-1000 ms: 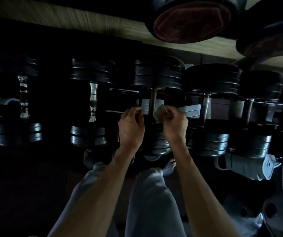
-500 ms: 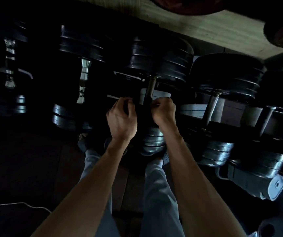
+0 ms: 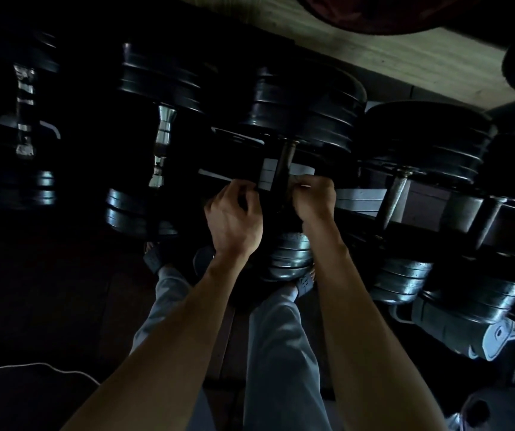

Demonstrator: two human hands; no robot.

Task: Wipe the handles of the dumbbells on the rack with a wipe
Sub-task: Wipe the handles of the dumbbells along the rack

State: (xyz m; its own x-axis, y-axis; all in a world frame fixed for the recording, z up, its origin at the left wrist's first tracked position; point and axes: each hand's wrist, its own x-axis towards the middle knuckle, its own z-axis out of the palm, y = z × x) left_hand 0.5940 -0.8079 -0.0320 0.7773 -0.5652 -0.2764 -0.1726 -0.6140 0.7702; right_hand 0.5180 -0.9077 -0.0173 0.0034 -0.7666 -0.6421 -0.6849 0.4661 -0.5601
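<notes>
**Both Hands at the Centre Dumbbell Handle**

The right hand (image 3: 313, 199) is clenched beside the handle (image 3: 282, 169) of the centre dumbbell (image 3: 299, 119), its fingers curled around a pale scrap that appears to be the wipe (image 3: 296, 183); most of the wipe is hidden. The left hand (image 3: 234, 219) sits just left of the handle with fingers curled; whether its grip holds anything cannot be told in the dim light.

The dumbbell lies on the rack (image 3: 358, 197). Its long axis runs away from the person, one stack of plates far and one near, tilted slightly rightward at the far end. Neighbouring dumbbells lie parallel on either side.

Compared with half a second ago, both hands remain on the same handle. Compared with one second ago, the wipe is less exposed in the right hand, and the view has shifted so the rack sits further to the right.
</notes>
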